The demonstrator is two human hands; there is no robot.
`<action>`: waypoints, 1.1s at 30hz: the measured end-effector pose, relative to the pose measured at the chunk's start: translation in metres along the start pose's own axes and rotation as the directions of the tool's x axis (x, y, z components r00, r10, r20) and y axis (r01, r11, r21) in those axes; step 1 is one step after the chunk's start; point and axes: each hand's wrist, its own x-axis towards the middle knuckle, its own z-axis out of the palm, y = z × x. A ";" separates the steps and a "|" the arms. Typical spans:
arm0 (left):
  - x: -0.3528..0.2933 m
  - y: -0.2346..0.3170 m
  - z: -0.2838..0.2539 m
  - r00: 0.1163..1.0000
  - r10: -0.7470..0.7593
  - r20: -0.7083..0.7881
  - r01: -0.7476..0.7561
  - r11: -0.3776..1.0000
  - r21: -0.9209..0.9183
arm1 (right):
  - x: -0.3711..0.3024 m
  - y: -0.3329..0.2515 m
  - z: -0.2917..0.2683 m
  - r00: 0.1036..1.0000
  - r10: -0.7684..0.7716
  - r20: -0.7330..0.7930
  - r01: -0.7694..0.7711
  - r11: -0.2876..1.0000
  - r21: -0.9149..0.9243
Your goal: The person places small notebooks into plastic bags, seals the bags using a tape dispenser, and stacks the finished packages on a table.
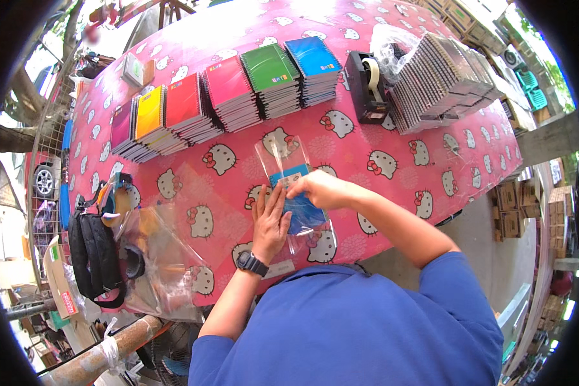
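Observation:
A blue notebook [307, 217] lies in a clear plastic sleeve [268, 154] at the table's near edge, and the sleeve's loose end stretches past its far side. My left hand [270, 222], with a dark watch at the wrist, rests over the notebook's left side, fingers stretched out. From the right, my right hand [325, 191] bears on the upper part of the wrapped notebook. Its fingers are curled together, and anything between them is too small to make out. Beyond my hands stand stacks of spiral notebooks [233, 87] in several colours.
A black tape dispenser [368, 106] stands right of the stacks, beside a large pile of spiral-bound notebooks [437, 83]. Clear plastic bags [164, 270] and a black bag [93, 251] lie at the left. The pink patterned tablecloth [350, 151] covers the table. Cardboard boxes [511, 209] sit beyond its right side.

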 end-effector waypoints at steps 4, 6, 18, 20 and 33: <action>0.007 -0.005 -0.002 0.999 -0.044 0.004 0.044 0.997 -0.056 | -0.020 -0.004 -0.003 0.976 -0.017 0.218 0.111 0.898 -0.427; 0.013 -0.006 -0.003 0.998 -0.045 0.042 0.048 0.997 -0.064 | -0.027 0.012 0.000 0.994 0.093 -0.059 -0.110 0.867 -0.486; 0.029 -0.002 -0.008 0.966 -0.006 0.260 0.030 0.995 -0.090 | -0.010 0.029 0.033 0.982 0.156 -0.109 -0.188 0.886 -0.423; 0.038 0.003 -0.013 0.947 -0.062 0.316 0.045 0.997 0.061 | -0.011 0.032 0.034 0.982 0.131 -0.135 -0.173 0.910 -0.376; 0.050 0.016 -0.017 0.942 -0.126 0.310 0.108 0.991 0.074 | -0.022 0.111 -0.100 0.325 0.041 -0.945 -0.030 0.999 0.033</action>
